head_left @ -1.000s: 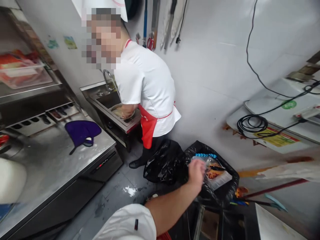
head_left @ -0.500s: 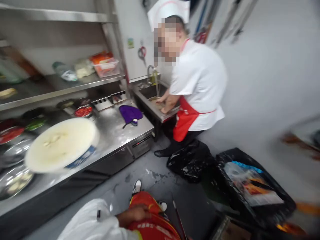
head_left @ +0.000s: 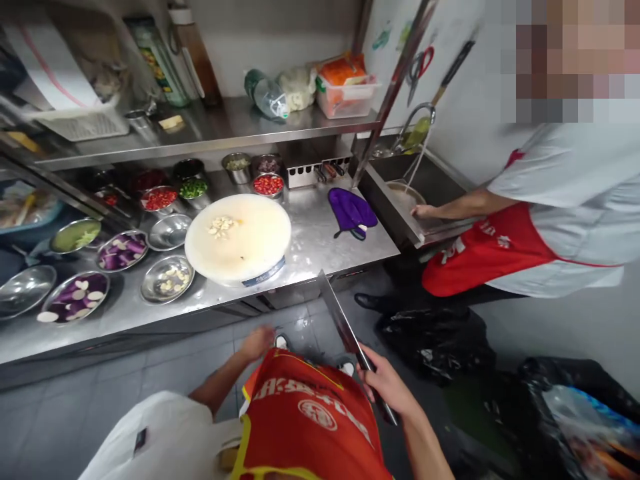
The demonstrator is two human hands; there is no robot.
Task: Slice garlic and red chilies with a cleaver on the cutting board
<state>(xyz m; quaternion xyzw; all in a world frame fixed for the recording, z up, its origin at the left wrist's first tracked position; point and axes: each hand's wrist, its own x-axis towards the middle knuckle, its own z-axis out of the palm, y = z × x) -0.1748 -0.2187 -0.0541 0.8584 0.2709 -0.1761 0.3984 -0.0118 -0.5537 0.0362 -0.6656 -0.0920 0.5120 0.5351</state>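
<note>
My right hand [head_left: 384,381] is wrapped around the black handle of a kitchen knife [head_left: 336,308]. The blade points up and away, its tip near the front edge of the steel counter [head_left: 320,247]. My left hand [head_left: 257,341] hangs in front of my red apron, smeared by motion, so its fingers do not show clearly. Ahead on the counter sits a thick round white cutting board [head_left: 250,240]. Pale pieces that look like garlic [head_left: 223,227] lie on its far left part. Beside the board, a steel bowl [head_left: 167,280] holds more pale pieces.
Bowls of cut purple vegetable [head_left: 75,297], red chopped pepper [head_left: 269,185] and green pieces [head_left: 193,189] stand around the board. A purple cloth mitt [head_left: 351,210] lies to the right. A co-worker in a red apron [head_left: 480,257] reaches into the sink [head_left: 393,207]. Black bags [head_left: 440,347] occupy the floor.
My view has swung left toward the counter, so the board now sits nearer the middle. My right hand and the whole knife have come into view. The co-worker appears farther right.
</note>
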